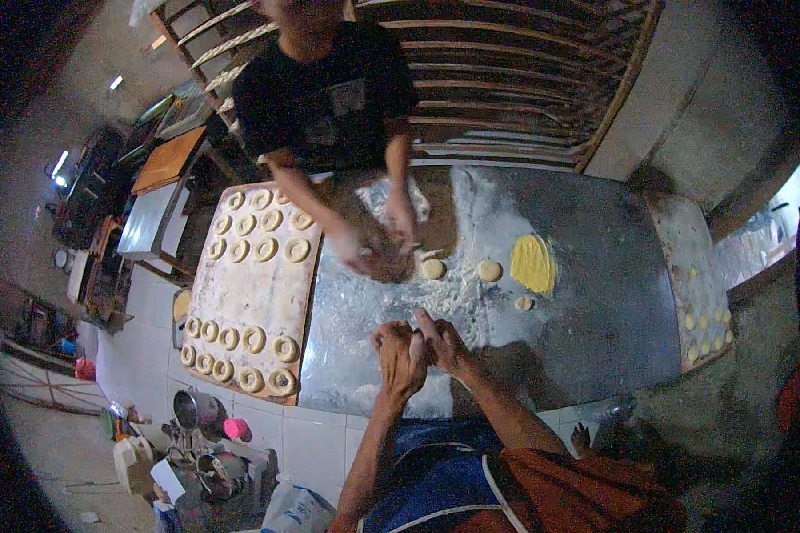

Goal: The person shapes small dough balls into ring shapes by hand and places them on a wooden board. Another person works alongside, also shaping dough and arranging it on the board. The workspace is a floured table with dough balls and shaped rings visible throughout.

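Down to my left, a white sack (284,499) bears blue printed lettering (306,509), too small and blurred for me to read. A pale printed patch (348,95) on the black shirt (284,98) of the person (304,188) facing me is unreadable too.

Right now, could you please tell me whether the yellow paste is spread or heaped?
Spread: the yellow paste lies as a broad, streaked patch on the table, not gathered into a mound.
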